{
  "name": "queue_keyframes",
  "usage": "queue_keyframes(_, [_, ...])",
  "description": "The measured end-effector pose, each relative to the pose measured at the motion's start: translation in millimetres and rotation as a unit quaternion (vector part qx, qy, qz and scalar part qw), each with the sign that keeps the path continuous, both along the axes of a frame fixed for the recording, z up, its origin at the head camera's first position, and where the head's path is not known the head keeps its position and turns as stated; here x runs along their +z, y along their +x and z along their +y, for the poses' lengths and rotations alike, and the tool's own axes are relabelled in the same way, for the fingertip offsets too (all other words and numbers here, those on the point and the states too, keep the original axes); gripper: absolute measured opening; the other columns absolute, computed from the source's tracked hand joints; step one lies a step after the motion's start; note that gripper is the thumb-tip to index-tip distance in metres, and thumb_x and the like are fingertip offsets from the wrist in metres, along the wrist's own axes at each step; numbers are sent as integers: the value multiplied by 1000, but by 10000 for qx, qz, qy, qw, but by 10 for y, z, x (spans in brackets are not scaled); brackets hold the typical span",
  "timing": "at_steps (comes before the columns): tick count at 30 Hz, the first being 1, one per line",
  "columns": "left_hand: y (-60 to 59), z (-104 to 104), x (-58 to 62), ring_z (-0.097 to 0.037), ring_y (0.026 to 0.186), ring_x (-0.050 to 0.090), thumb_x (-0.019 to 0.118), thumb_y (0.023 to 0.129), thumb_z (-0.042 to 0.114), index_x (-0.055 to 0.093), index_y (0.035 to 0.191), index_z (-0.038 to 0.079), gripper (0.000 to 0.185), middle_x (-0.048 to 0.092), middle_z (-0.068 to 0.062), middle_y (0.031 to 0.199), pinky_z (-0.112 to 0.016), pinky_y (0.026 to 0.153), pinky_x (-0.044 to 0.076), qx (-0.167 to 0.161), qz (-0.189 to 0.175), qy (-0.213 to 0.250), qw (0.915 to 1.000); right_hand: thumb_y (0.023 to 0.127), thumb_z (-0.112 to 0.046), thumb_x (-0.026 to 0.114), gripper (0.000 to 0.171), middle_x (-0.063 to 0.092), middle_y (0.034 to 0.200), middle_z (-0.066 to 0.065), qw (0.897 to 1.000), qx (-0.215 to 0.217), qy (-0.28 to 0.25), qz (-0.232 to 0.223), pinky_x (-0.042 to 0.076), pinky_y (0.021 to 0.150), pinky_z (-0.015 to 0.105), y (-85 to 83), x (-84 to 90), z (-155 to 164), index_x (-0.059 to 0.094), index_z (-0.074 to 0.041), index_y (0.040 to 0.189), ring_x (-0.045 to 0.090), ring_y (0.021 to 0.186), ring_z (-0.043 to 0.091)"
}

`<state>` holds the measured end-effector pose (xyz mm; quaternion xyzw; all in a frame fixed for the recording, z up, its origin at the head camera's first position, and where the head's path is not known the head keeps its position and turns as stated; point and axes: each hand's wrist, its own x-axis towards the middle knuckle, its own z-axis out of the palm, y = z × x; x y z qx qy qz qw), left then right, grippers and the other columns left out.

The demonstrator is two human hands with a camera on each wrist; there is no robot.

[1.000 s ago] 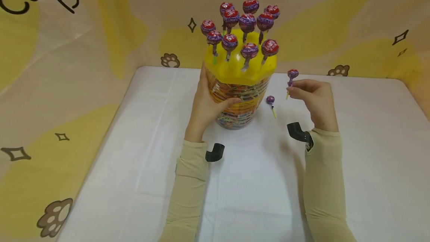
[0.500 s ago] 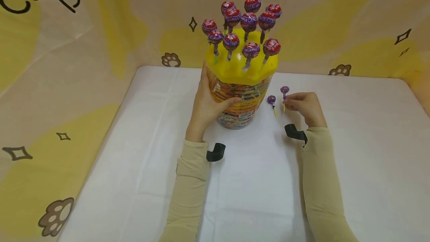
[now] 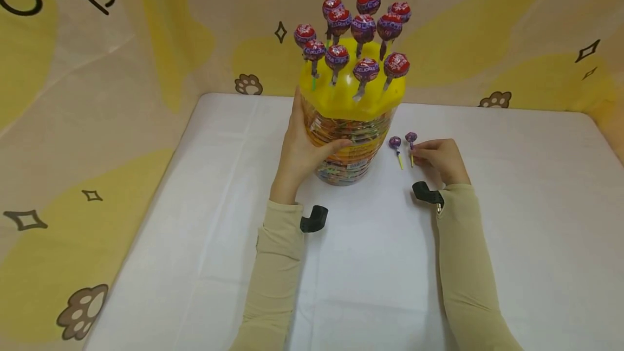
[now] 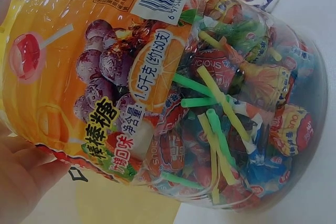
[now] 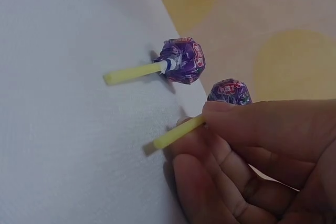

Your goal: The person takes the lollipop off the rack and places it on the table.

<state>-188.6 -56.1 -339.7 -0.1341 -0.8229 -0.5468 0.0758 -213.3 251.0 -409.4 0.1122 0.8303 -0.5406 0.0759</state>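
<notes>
Purple lollipop [image 3: 411,138] sits right of centre in the head view, its yellow-green stick pinched between the thumb and curled fingers [image 5: 247,129] of the right hand [image 3: 441,157], which is low over the white bench [image 3: 512,221]; whether the stick end touches the cloth is hard to tell from the right wrist view. Just to its left a second purple lollipop [image 3: 395,143] lies flat on the bench, close beside the first but apart from it. Further left, at the centre of the frame, the left hand [image 3: 299,148] holds the side of the clear candy jar [image 3: 348,148], fingers spread along the wall and thumb round the front over the orange label. The jar is packed with wrapped sweets and capped by a yellow lid [image 3: 341,99], from which a cluster of red-and-purple lollipops [image 3: 358,28] stands upright.
</notes>
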Motion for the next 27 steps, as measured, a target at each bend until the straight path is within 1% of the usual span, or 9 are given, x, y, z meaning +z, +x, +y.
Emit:
queue_keyframes(4, [-4, 1, -1, -17, 142, 15, 81, 73, 37, -7, 152, 24, 119, 10, 2, 157, -44, 115, 17, -6, 21, 6, 10000, 87, -7, 66, 37, 64, 66, -12, 9999, 20, 122, 23, 52, 61, 13, -2, -16, 3, 59, 18, 113, 61, 59, 1])
queue_keyframes(7, [-6, 3, 1, -16, 142, 15, 82, 72, 37, -7, 152, 25, 119, 10, 3, 157, -44, 115, 17, -11, 47, 13, 10000, 87, -9, 67, 36, 64, 67, -12, 9994, 31, 330, 41, 51, 60, 13, 4, -10, -5, 61, 16, 112, 59, 59, 2])
queue_keyframes(11, [-4, 5, 4, -18, 142, 14, 82, 72, 37, -7, 152, 26, 120, 9, 3, 157, -45, 115, 17, 23, -20, -21, 10000, 86, -13, 68, 35, 64, 68, -10, 9977, 64, 666, 86, 47, 59, 13, 2, -8, -15, 64, 14, 110, 57, 59, 2])
queue_keyframes(16, [-4, 6, 4, -19, 143, 14, 81, 72, 38, -7, 152, 25, 119, 9, 3, 158, -47, 114, 17, 53, -116, -44, 9999, 86, -14, 69, 34, 65, 68, -10, 9966, 79, 816, 108, 47, 60, 12, -1, -6, -30, 65, 12, 107, 57, 60, 1])
queue_keyframes(19, [-4, 6, 2, -19, 143, 14, 81, 72, 38, -7, 152, 26, 119, 9, 3, 158, -47, 114, 17, 53, -125, -50, 9999, 85, -14, 70, 33, 65, 69, -9, 9954, 94, 947, 127, 46, 64, 13, 6, 2, -36, 66, 11, 106, 56, 65, 3])
queue_keyframes(23, [-7, 5, -5, -18, 142, 14, 81, 72, 39, -7, 152, 27, 120, 9, 3, 157, -46, 115, 17, 30, -85, -20, 10000, 83, -16, 71, 32, 64, 68, -11, 9927, 30, 1184, 211, 41, 72, 21, 22, 9, -30, 68, 9, 104, 54, 76, 11])
queue_keyframes(25, [-10, 4, -10, -17, 142, 15, 81, 72, 38, -7, 152, 28, 120, 9, 4, 157, -46, 115, 17, 14, -53, 10, 10000, 82, -16, 72, 32, 64, 68, -12, 9919, 7, 1246, 257, 38, 75, 23, 26, 8, -21, 69, 8, 103, 52, 81, 15])
queue_keyframes(27, [-13, 4, -15, -17, 142, 15, 82, 72, 37, -7, 152, 28, 120, 10, 4, 157, -45, 115, 17, 3, -30, 37, 10000, 82, -16, 72, 32, 65, 69, -11, 9920, 13, 1236, 246, 38, 77, 24, 26, 9, -17, 68, 8, 103, 52, 82, 16])
